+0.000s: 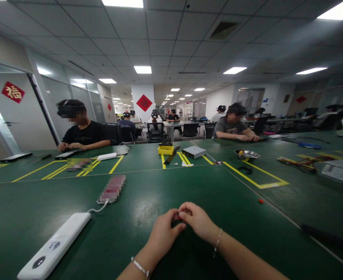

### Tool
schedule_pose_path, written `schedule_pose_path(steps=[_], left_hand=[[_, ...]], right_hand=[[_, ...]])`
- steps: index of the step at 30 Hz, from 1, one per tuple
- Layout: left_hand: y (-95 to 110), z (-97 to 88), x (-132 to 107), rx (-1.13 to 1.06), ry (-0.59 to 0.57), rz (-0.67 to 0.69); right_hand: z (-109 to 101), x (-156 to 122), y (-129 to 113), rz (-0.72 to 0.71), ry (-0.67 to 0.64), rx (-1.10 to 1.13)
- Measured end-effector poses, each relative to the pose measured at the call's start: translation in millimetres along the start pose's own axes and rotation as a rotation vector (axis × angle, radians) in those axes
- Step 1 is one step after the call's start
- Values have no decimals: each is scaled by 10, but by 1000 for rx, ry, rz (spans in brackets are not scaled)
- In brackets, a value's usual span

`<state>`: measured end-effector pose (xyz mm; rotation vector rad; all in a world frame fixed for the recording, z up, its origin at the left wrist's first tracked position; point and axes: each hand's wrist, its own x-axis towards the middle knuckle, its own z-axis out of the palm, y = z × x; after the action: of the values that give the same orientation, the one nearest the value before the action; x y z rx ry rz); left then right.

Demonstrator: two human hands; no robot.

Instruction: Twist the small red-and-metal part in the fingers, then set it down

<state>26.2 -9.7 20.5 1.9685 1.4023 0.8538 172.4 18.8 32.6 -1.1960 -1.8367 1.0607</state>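
My left hand [166, 230] and my right hand [199, 221] meet just above the green table [124, 237], in the lower middle of the view. Both have curled fingers, and their fingertips come together in a pinch. Whatever may be between the fingertips is too small or too hidden to make out. A bracelet circles each wrist. To the left of my hands lies a phone [113, 188], its screen blurred out, with a white cable running from it to a long white power bank [56, 245].
Further back sit a yellow tray [166, 150], a grey metal box [194, 151] and a metal bowl [247, 154]. A small red piece [261, 201] lies to the right, with a power supply unit [342, 171] and its wires beyond. Two people sit across the table.
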Motion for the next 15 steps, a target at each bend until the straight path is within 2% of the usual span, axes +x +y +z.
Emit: schedule_pose_path(steps=[3,7,9,11,13,15], left_hand=[[9,0,-1,-15,39,8],[-21,-7,11,-31,35,-17],[-48,-13,19,-42,39,-66],[-81,-19,29,-80,48,-116],[-112,-22,38,-143,60,-138],[-133,-23,44,-197,72,-147]], right_hand=[[99,-47,-22,-21,13,-44],[-27,-43,-47,-60,-13,-186],[-219,-12,-5,-94,39,-363],[-502,22,118,-87,167,-641],[-853,36,323,26,319,-923],[-1222,11,571,260,455,-1080]])
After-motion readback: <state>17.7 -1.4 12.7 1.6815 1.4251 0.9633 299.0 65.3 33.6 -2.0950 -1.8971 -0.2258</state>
